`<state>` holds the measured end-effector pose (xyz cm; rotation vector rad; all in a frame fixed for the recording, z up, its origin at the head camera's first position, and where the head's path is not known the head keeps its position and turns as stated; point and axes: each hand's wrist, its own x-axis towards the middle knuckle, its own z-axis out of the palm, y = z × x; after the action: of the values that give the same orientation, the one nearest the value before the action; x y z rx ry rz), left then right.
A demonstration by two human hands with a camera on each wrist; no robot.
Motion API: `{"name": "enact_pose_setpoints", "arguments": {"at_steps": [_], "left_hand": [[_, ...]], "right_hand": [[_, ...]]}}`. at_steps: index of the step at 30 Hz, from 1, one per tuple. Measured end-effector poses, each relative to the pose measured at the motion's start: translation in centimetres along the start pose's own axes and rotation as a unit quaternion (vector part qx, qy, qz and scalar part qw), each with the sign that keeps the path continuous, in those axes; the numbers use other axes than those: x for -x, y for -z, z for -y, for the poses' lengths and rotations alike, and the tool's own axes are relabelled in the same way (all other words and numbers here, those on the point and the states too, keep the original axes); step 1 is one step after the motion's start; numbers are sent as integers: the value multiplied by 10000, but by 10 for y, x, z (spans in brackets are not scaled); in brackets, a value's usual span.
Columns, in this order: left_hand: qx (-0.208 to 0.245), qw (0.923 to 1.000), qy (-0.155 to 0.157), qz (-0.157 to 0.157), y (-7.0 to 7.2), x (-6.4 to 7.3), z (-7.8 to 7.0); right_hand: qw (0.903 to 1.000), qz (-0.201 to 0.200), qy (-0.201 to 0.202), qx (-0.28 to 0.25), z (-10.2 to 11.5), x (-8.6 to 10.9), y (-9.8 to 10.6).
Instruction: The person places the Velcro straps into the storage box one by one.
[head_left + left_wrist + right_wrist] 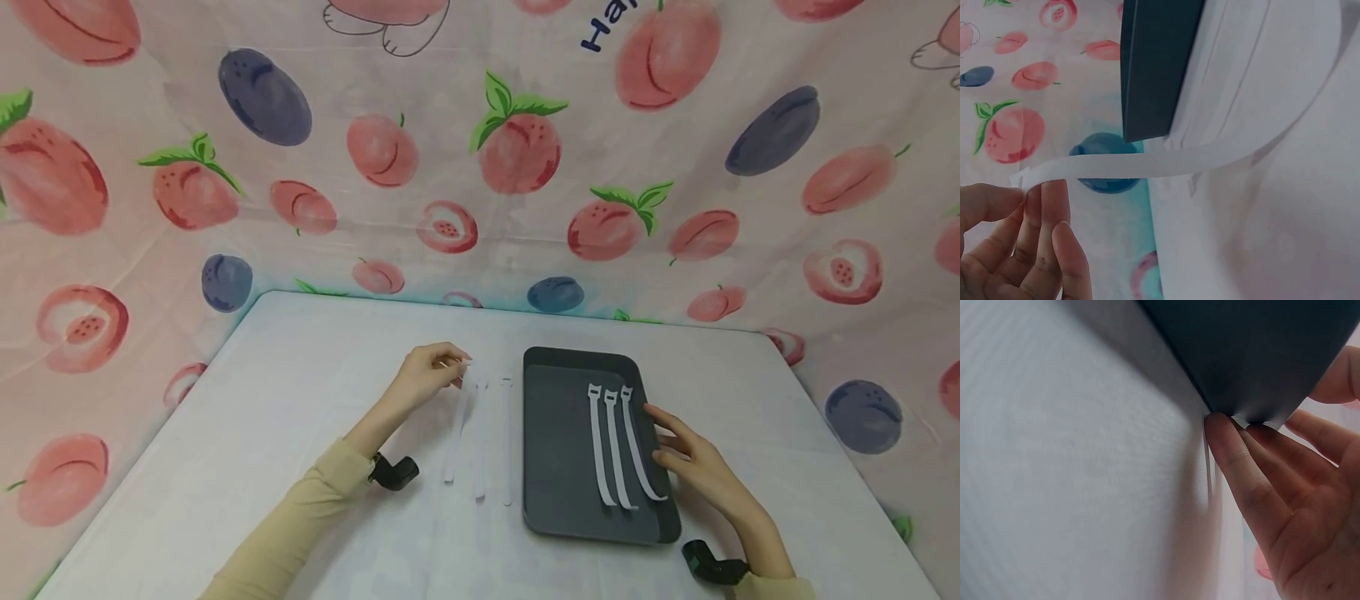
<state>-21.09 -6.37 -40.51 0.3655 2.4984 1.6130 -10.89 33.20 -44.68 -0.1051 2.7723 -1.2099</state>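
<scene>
Between thumb and fingertips, my left hand pinches one end of a thin white strap. In the left wrist view the strap arcs away from the fingertips over the table. Two more white straps lie lengthwise on the table, left of a dark grey tray. Inside the tray, three white straps with slotted heads lie side by side toward the right. My right hand holds the tray's right edge. In the right wrist view its fingers meet the outer wall low down, and the thumb is partly hidden behind it.
A white cloth covers the table. Behind and beside it hangs a fruit-print curtain. A black wrist device sits on the left wrist, another black device on the right.
</scene>
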Motion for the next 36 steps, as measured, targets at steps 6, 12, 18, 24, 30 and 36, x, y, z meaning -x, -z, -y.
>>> {"name": "enact_pose_setpoints", "arguments": {"at_steps": [6, 12, 18, 24, 30, 36], "left_hand": [[-24, 10000, -82, -10, 3, 9, -12], [57, 9999, -151, -47, 3, 16, -21], [104, 9994, -327, -58, -1, 21, -30], [67, 9986, -517, 86, -5, 24, -36], [14, 9981, -606, 108, -4, 28, -42], [-58, 9975, -700, 91, -3, 33, -47]], "right_hand": [[10000, 13, 7, -9, 1, 0, 0], [9999, 15, 76, -90, 0, 0, -1], [9999, -12, 95, -115, -1, -1, -2], [9999, -11, 94, -119, -1, 1, -2], [10000, -7, 32, -71, 0, 1, -2], [10000, -16, 31, -23, 0, 1, -1]]}}
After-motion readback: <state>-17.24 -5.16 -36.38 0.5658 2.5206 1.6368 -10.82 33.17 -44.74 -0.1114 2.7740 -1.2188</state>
